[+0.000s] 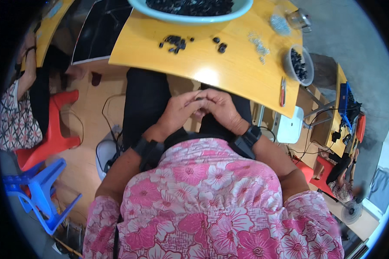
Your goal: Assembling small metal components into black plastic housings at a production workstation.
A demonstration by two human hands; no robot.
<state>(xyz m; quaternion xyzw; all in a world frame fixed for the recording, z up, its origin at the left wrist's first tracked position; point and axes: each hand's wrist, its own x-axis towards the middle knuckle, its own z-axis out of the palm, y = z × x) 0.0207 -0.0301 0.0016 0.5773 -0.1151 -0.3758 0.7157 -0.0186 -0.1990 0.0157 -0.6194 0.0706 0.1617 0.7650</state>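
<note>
Just below the table's near edge, my left hand (178, 110) and my right hand (224, 111) meet over my lap. The fingertips of both are pinched together. Whatever they hold is too small and too covered to name; only a dark speck shows between them. On the yellow table (160, 62) beyond lies a loose pile of small black parts (175, 43). To its right sit a few more black pieces (221, 47). Small silvery metal pieces (259, 45) are scattered farther right. Red-handled pliers (282, 94) rest near the right edge.
A light-blue basin (194, 18) full of black parts stands at the far edge. On the right are a clear tub (309, 64) of black parts, a bag of silvery pieces (280, 25) and a metal cup (299, 20). People sit at both sides, near red stools (54, 129).
</note>
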